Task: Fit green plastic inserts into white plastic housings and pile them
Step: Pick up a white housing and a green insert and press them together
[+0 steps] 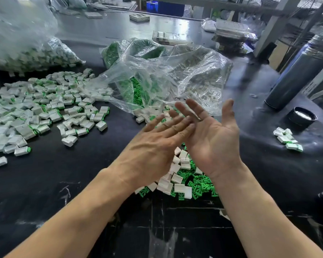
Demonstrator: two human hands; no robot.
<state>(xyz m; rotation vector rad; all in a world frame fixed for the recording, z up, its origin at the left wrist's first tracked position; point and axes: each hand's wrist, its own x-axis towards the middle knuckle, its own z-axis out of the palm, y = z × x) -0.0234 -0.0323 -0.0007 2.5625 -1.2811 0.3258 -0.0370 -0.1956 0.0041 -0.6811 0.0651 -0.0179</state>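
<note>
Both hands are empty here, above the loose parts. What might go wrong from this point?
1. The left hand and right hand hover open over mixed green inserts and white housings; a sweep could scatter them.
2. The finished pile spreads close to the clear bag, so loose parts spilling out may mix in.
3. The small cluster lying apart at right may get overlooked.
</note>
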